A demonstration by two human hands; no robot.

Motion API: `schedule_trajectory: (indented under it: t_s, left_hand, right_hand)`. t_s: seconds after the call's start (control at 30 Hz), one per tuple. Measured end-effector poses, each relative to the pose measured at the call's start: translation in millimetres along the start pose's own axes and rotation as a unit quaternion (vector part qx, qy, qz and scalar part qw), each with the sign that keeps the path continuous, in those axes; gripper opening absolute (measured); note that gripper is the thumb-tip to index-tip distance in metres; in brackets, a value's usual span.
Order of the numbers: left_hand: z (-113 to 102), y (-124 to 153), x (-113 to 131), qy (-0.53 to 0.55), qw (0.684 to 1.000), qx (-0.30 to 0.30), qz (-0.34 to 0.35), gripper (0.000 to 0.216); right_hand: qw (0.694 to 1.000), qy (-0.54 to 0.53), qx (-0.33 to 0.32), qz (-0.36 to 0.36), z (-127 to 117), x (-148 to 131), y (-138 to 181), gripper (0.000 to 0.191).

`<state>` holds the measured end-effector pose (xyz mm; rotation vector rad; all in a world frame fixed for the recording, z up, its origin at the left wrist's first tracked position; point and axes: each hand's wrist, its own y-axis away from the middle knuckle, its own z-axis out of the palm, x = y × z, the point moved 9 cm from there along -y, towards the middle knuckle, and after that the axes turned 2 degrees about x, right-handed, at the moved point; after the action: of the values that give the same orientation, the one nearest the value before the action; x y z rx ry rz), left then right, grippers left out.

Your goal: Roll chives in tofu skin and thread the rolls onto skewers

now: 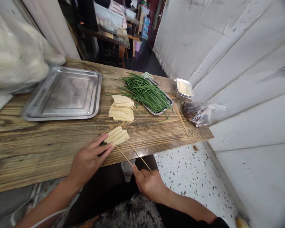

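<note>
Several folded pale tofu-skin rolls (117, 135) lie side by side near the table's front edge. My left hand (91, 156) holds them at their left end, fingertips on the rolls, with a bit of dark green showing beneath the fingers. Two bamboo skewers (138, 153) run from the rolls' near right side back to my right hand (150, 183), which is closed around their lower ends. How far the tips go into the rolls is hidden. Just beyond sits a stack of flat tofu-skin sheets (121, 109).
Green chives (147, 91) heap over a metal tray, with scissors (148, 76) behind. An upturned-looking steel tray (68, 91) lies left, by a large plastic bag (16, 53). Loose skewers (181, 120), a foil-like box (184, 88) and a bagged dark item (197, 112) are right, near the wall.
</note>
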<state>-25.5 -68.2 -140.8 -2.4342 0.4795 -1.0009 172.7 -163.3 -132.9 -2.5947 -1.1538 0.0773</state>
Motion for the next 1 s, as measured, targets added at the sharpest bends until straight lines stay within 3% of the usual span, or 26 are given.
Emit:
schedule_trajectory:
  t_s: [0.17, 0.67, 1.0]
  left_hand:
    - [0, -1, 1, 0.005, 1.000, -0.011, -0.012, 0.045]
    - [0, 0, 3, 0.003, 1.000, 0.030, -0.008, 0.043]
    - [-3, -3, 7, -0.013, 1.000, 0.009, -0.004, 0.039]
  right_hand:
    - [1.000, 0.009, -0.005, -0.002, 1, 0, -3, 0.037]
    - [0.999, -0.018, -0.043, 0.001, 10, 1, -14, 0.043]
    - [0.999, -0.011, -0.047, 0.008, 13, 2, -18, 0.047]
